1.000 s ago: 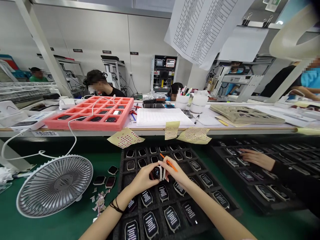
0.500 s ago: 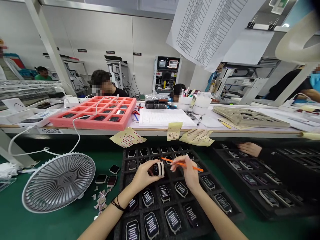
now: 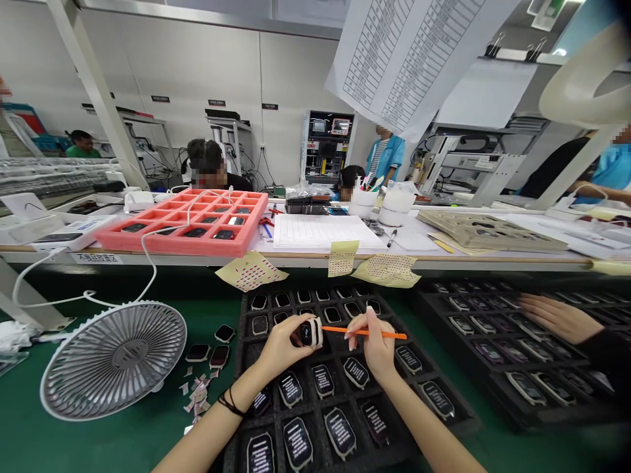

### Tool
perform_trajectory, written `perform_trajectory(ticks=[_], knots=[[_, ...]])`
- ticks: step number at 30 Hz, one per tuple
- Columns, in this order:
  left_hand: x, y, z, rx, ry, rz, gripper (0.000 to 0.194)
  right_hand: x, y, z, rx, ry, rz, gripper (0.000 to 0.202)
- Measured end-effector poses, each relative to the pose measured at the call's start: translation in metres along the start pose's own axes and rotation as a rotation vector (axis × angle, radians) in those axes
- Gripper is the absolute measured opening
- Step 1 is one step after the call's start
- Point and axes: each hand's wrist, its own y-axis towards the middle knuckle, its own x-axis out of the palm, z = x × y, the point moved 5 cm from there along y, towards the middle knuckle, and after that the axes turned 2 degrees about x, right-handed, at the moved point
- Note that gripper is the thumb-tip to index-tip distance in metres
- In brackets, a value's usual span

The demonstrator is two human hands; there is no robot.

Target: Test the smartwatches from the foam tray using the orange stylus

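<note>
Watch: the held watch (image 3: pixel 309 333) is above the tray (image 3: pixel 328 412); dark rounded face with a small pale-blue figure, two pale bands along its side (one case or two stacked, cannot tell).
Left hand: the left hand (image 3: pixel 287 341) grasps the watch between thumb and fingers, face visible.
Right hand: the right hand (image 3: pixel 373 338) grips an orange stick (image 3: pixel 389 335), roughly level, tip at the watch's side; contact cannot be told.
Tray: black, divided into cells, with watches in them; near cells show white text, far ones dark screens.
Pink tray: the pink tray (image 3: pixel 109 240), on the shelf beyond and left of the tray, holds at least seven watches.
Side tray: the side tray (image 3: pixel 497 415), right of the tray, black, holds rows of watches; one co-worker's hand (image 3: pixel 559 318) over it.
Count, near row: four text-lit watches left of the right forearm.
Count, mat: three loose watches (image 3: pixel 198 353), left of the tray, beside one scrap pile (image 3: pixel 198 396).
Count, fan: one fan (image 3: pixel 132 353), farther left.
</note>
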Motion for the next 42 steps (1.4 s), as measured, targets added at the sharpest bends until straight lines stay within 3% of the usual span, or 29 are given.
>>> perform_trajectory(ticks=[10, 16, 19, 22, 30, 42], knots=[[-0.004, 0.0, 0.005, 0.066, 0.069, 0.034, 0.047, 0.007, -0.005, -0.012, -0.116, -0.143, -0.02, 0.053], [-0.002, 0.001, 0.01, 0.053, 0.07, 0.018, 0.046, 0.001, -0.003, -0.007, -0.077, -0.088, 0.017, 0.055], [-0.001, 0.002, 0.01, 0.047, 0.067, 0.001, 0.047, 0.003, -0.005, -0.004, -0.065, -0.048, -0.024, 0.056], [-0.001, 0.001, 0.009, 0.039, 0.065, -0.002, 0.048, 0.008, -0.008, -0.005, -0.088, -0.075, -0.078, 0.055], [0.0, 0.001, 0.01, 0.038, 0.058, -0.007, 0.049, 0.006, -0.007, -0.005, -0.086, -0.107, -0.03, 0.057], [-0.002, -0.001, 0.005, 0.065, 0.076, 0.022, 0.049, 0.013, -0.01, -0.005, -0.102, -0.115, -0.076, 0.053]])
